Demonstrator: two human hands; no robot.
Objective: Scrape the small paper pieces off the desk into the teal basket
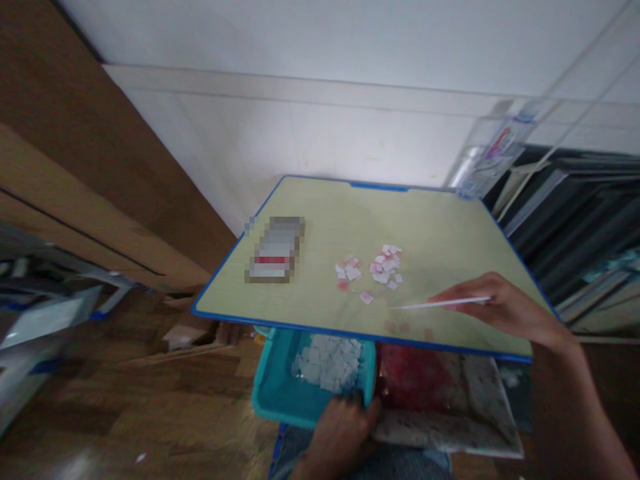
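My right hand (493,307) is over the right part of the small table, with its fingers pinched on a thin white stick (440,303) that points left and tapers. Left of the stick's tip lie small white and pink square pieces: a larger pile (385,265), a smaller pile (347,270) and a single piece (367,297). Several faint pinkish squares (404,327) lie near the table's front edge. Below the table, my left hand (345,423) is curled at the front right rim of a teal basin (280,408); its fingertips are partly hidden. White pieces (330,360) fill part of the basin.
The pale tabletop (320,200) has a blue edge and stands against a white wall. A blurred-out phone-like object (275,248) lies on its left. A clear bottle (495,157) stands at the back right corner. A red-stained tray (450,430) sits beside the basin, under the table's front edge.
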